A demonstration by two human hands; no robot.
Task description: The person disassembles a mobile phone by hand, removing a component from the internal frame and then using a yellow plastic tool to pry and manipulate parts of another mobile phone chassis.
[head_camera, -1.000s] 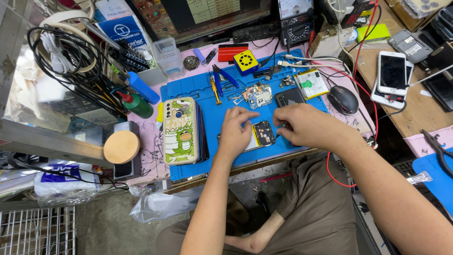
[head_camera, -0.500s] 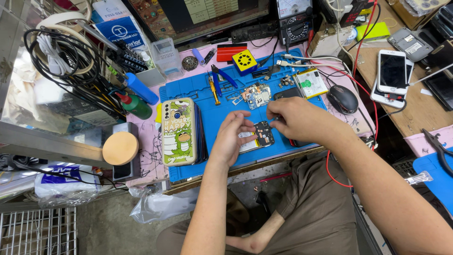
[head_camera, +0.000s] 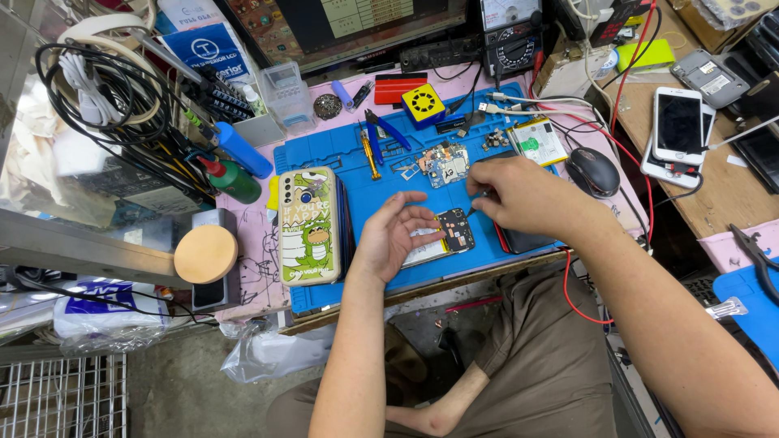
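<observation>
An opened phone (head_camera: 453,230) with its dark circuit board showing lies on the blue work mat (head_camera: 381,158) near the front edge. My left hand (head_camera: 396,237) rests at the phone's left end with its fingers spread and loosely curled, gripping nothing. Just right of the phone, my right hand (head_camera: 523,195) pinches a thin small tool (head_camera: 477,208) whose tip points down at the phone's top right corner. A dark flat part lies under my right wrist, mostly hidden.
A phone in a green cartoon case (head_camera: 307,224) lies on the mat's left side. A loose circuit board (head_camera: 445,165), blue pliers (head_camera: 386,132) and a yellow block (head_camera: 423,105) sit further back. A mouse (head_camera: 591,172) and white phone (head_camera: 680,122) are right; cables and bottles (head_camera: 231,178) left.
My left hand has come off the top of the opened phone, slid left and opened its fingers. My right hand has drawn back to the right, uncovering the phone's board.
</observation>
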